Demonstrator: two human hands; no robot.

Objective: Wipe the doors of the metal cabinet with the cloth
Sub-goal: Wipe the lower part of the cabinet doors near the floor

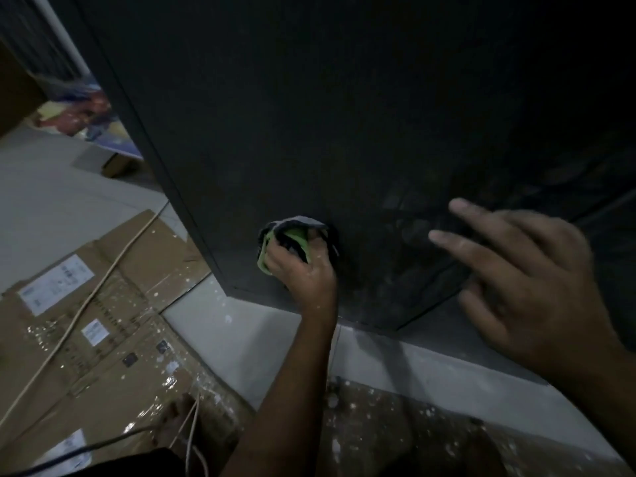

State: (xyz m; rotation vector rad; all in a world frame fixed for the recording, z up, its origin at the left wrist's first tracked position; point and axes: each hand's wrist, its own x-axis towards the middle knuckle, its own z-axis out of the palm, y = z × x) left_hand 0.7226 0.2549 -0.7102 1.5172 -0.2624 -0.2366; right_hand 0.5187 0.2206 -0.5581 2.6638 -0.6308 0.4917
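A tall dark metal cabinet (309, 115) fills the upper middle of the head view, its door dim and dusty. My left hand (303, 273) grips a bunched green and dark cloth (292, 241) and presses it against the lower part of the door, near the left bottom corner. My right hand (523, 280) hovers in front of the door's lower right area with fingers spread and straight, holding nothing. Whether its fingertips touch the metal is unclear.
Flattened cardboard (103, 325) with paint specks and white labels covers the floor at left, crossed by a pale cord (89, 297). A bare foot (175, 421) stands on it beside thin cables. Light floor tiles (241, 332) lie under the cabinet. Colourful clutter (86, 111) sits far left.
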